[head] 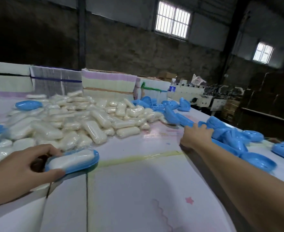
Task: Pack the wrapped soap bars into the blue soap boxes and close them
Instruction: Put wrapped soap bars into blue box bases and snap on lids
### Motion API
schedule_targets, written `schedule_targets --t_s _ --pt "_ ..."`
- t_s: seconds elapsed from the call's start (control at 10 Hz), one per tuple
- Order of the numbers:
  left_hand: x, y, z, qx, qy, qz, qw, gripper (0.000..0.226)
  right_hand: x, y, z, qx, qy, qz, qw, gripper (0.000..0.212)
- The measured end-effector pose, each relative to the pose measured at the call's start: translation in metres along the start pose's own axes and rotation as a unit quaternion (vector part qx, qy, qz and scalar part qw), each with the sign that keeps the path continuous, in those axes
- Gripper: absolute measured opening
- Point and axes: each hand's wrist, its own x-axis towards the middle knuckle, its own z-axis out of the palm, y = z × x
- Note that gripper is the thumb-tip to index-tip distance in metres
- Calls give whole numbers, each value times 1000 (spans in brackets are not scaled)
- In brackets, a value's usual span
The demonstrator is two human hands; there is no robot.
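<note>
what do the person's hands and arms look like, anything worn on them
Both are bare. The left hand and its forearm show no glove, sleeve, watch or ring. The right hand is likewise ungloved, and the long right forearm runs to the frame's edge with no sleeve, band or marking in view. Whether sleeves start higher up cannot be seen.

One wrapped soap bar (71,159), white and oblong, lies flat in an open blue box half (89,164) near the table's front left. A large heap of wrapped bars (81,121) sits behind it. Loose blue box halves (225,131), some perforated, lie scattered to the right.
</note>
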Motion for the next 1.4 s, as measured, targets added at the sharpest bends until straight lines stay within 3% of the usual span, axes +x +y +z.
schedule_targets --t_s 0.2,0.3,0.5,0.6,0.7,0.8,0.9,1.0,1.1,1.2,1.3,1.4 --pt "12 -23 20 -11 8 -12 1000 59 -12 20 2 21 10 -28 999 40" --pt "12 -24 22 -39 -3 0 999 55 -18 17 8 81 70 -89 990 29" --pt "12 -36 20 -38 -21 -16 999 66 -39 -24 -11 200 105 -211 951 45" --pt "8 -34 12 -46 -50 -29 997 74 -59 -54 -37 309 122 -261 906 58" --pt "1 -8 1 -27 -33 -16 999 77 -85 -84 -74 443 158 -310 826 52" --pt "-5 16 -4 -17 9 9 1000 69 -116 -106 -109 623 129 -327 698 53" --pt "-10 33 -6 -59 -5 15 998 64 -136 -125 -126 801 -54 -309 510 53" --pt "-13 43 -9 -113 -6 2 994 73 -148 -145 -115 862 -240 -269 356 51" --pt "-13 43 -10 -118 2 0 993 78 -151 -162 -87 848 -302 -220 376 48" --pt "-13 43 -9 -110 -2 6 994 74 -146 -165 -71 787 -271 -234 502 47" --pt "-14 44 -8 -113 -7 13 993 71 -147 -165 -64 677 -170 -312 644 37" --pt "-13 42 -10 -111 -9 2 994 69 -147 -166 -57 548 -115 -403 724 28"
